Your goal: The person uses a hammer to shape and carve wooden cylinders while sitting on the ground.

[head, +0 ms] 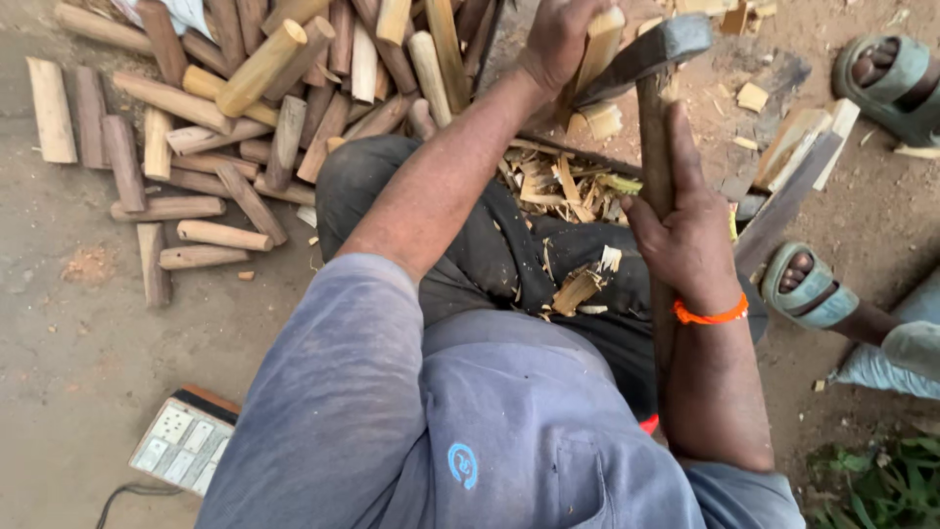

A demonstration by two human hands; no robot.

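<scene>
Risk first: axe (654, 59) head close beside the left hand (556, 39), so a glancing blow off the stick (599, 44) could likely catch the fingers; loose chips (563, 186) on the lap could foul the footing of the work. Left hand wrapped around the pale stick, held upright at the top of view, just beyond the knees. Right hand (690, 230) closed on the axe handle, thumb laid along it, head resting against the stick's side. Pile of cut sticks (245, 108) well to the left; sandalled feet (808, 289) of another person near on the right.
</scene>
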